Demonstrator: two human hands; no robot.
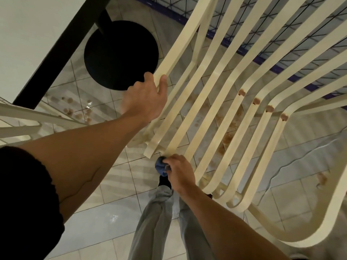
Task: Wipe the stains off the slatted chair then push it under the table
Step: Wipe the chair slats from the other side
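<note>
Head view: left hand (144, 98) curled round the leftmost slat of the cream slatted chair (231, 113) (brown stains (256, 101) on its right slats), right hand (180, 171) pinching a bunched blue cloth (160, 166) at the near slat ends; table (28, 34) far left.

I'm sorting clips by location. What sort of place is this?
Probably a café or canteen seating area, perhaps semi-outdoor: a white table on a black round pedestal base, a cream slatted chair being wiped with a blue cloth, a stained tiled floor, and wire mesh fencing alongside.
</note>
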